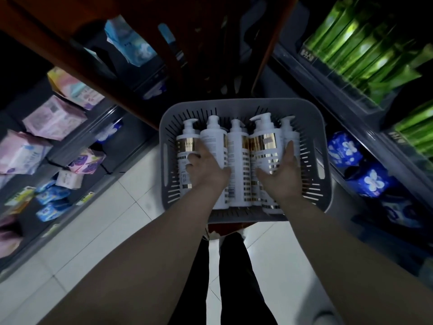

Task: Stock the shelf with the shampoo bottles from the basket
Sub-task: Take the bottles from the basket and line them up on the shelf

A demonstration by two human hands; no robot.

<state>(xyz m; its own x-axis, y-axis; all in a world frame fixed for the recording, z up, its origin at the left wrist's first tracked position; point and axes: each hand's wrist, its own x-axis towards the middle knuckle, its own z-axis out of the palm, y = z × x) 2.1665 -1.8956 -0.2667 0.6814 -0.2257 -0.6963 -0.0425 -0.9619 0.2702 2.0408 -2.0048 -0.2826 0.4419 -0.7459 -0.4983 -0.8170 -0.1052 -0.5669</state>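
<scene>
Bottles (236,160) lie side by side in basket (314,118).

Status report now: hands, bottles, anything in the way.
Left hand and right hand resting on shampoo bottles, grip unclear. Five visible, lying in grey basket, none lifted. Nothing over them but the hands.

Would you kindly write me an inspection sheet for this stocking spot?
Surface: white tiled floor.
Job's things: five bottles seen, lying side by side in the grey basket.
Clutter: nothing seen.
Fingers: left hand grips one of the bottles, right hand grips another.
Cables: nothing seen.
Surroundings: pink packs shelved left; green packs and blue packs shelved right.
</scene>
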